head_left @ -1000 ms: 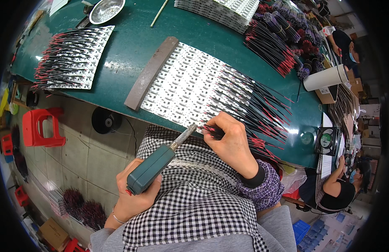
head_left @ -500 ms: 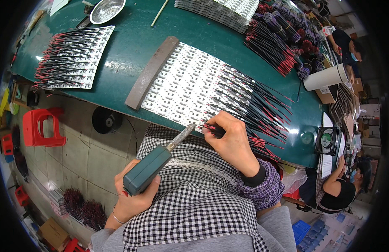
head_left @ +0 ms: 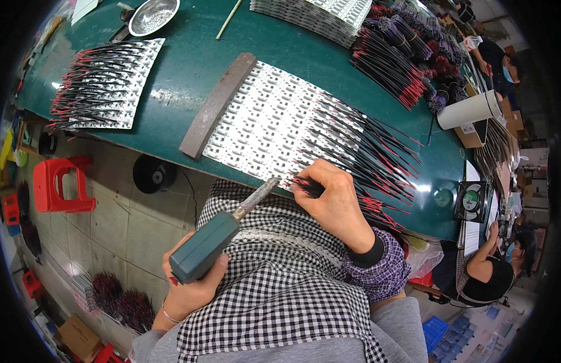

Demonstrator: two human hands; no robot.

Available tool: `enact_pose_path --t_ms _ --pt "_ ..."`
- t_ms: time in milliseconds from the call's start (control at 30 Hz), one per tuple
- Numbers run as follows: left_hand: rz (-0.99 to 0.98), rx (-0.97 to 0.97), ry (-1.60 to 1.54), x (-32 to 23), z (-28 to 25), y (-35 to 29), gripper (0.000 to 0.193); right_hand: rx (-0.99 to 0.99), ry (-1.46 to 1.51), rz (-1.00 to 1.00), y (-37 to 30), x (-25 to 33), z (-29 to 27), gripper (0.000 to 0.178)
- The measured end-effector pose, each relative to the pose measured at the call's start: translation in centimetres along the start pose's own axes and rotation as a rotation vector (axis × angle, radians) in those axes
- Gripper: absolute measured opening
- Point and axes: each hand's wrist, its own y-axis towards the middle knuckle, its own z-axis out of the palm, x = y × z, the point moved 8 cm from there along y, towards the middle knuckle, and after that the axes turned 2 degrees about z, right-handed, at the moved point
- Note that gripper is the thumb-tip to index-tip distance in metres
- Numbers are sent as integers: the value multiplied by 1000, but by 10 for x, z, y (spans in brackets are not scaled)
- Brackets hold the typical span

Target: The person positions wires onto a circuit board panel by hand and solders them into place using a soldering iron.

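Observation:
My left hand (head_left: 196, 284) grips a dark green soldering gun (head_left: 205, 247), its metal tip up by the near edge of a white circuit board panel (head_left: 262, 115). Red-and-black wires (head_left: 377, 148) stand off the right part of that panel in rows. My right hand (head_left: 332, 196) is closed on a small bunch of black wires (head_left: 309, 186) with red ends at the panel's near edge, close to the soldering tip. Along the panel's left side lies a brown bar (head_left: 219, 106).
Another wired panel (head_left: 126, 91) lies to the left on the green table (head_left: 183, 66), with a metal bowl (head_left: 153, 17) behind. Stacked panels (head_left: 317, 18) and wire bundles (head_left: 392, 66) stand at the back. A solder reel (head_left: 472, 201) is at right. Two people sit beyond.
The soldering gun in my left hand has drawn back slightly, down and to the left. My right hand stays in nearly the same place, still pinching the wires.

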Motion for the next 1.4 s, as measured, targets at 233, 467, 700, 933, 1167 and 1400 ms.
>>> enact_pose_path --t_ms 233,467,700,933,1167,1400 --pt "-181 -151 -236 28 -12 -12 32 88 110 -58 0 6 -6 17" --pt "-225 -265 -390 40 -20 -13 37 -54 77 -166 0 34 -16 29" --pt "-246 -262 -351 44 -26 -15 38 101 -7 -117 13 34 23 29" --pt "-126 -207 -154 28 -25 -4 26 64 57 53 17 23 22 21" --pt "-76 -145 -103 25 -22 1 25 30 9 -5 17 25 19 19" --pt "-58 -129 -113 25 -20 5 26 -26 -17 -25 19 24 22 11"
